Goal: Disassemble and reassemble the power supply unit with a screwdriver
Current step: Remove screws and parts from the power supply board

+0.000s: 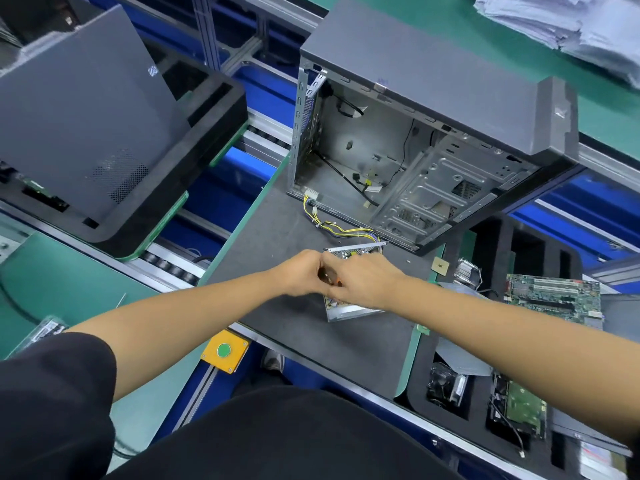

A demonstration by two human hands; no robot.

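The power supply unit (351,304) lies on the dark mat (277,216) in front of you, just this side of the open computer case (415,161), with its yellow and black wire bundle (341,228) trailing from it back toward the case opening. Both of your hands sit on top of it and hide most of its upper face; only its far metal edge and its near corner show.

Your left hand (303,273) is curled, knuckles up, against your right hand (363,284), whose fingers are bent down over the unit. Between the two hands a small orange and dark piece shows, which looks like the screwdriver (334,281) handle. It seems pinched there, but you cannot tell from this view which hand holds it, nor whether the tip sits in a screw.

By the look of it you are working a fastener on the unit's cover, so this is a screw step. Whether you are loosening or tightening cannot be read here. The next move calls for keeping the unit from sliding on the mat, holding the driver square to the screw, and keeping track of any freed screw; one small bright speck (408,261) lies on the mat just right of the unit and may be one.

Further out, a foam tray (485,244) at your right holds a green motherboard (554,296), and a second grey case (79,126) rests on a black tray at your left.
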